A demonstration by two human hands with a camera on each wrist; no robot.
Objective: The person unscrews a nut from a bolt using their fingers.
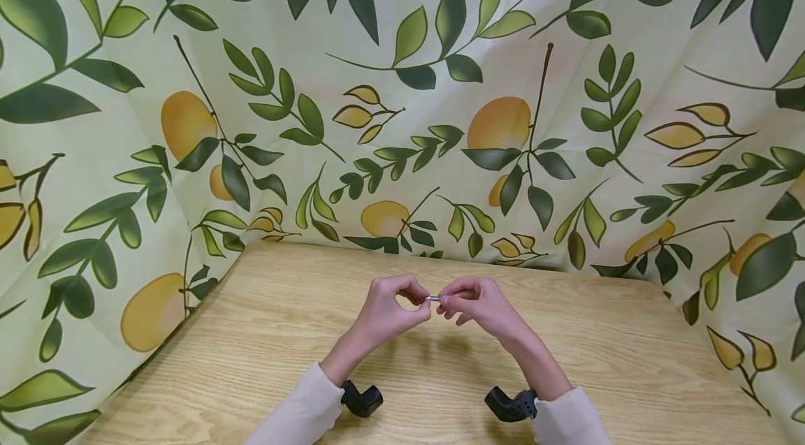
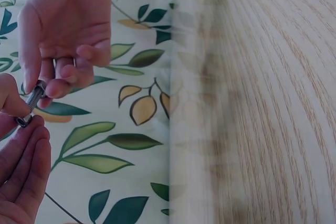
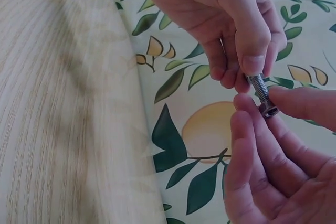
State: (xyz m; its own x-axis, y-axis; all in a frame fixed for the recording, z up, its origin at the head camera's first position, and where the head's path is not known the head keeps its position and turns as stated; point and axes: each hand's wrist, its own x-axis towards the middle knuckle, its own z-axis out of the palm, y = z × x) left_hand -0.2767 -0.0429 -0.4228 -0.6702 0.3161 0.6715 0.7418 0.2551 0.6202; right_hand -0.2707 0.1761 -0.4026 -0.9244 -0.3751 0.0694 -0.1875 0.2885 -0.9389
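Observation:
A small silver threaded bolt lies between the two hands, just above the table. My left hand pinches one end of it between thumb and fingers. At the other end, my right hand pinches it with thumb and fingertips. The right wrist view shows the bolt with a hexagonal piece at the right hand's end. In the left wrist view, the bolt has a ring-like metal end at the left hand's fingers, partly covered by them. Whether that is a nut is hard to tell.
A light wood-grain table lies under the hands. Behind it and at its sides hangs a cloth printed with leaves and fruit. Each wrist wears a black device, one on the left and one on the right.

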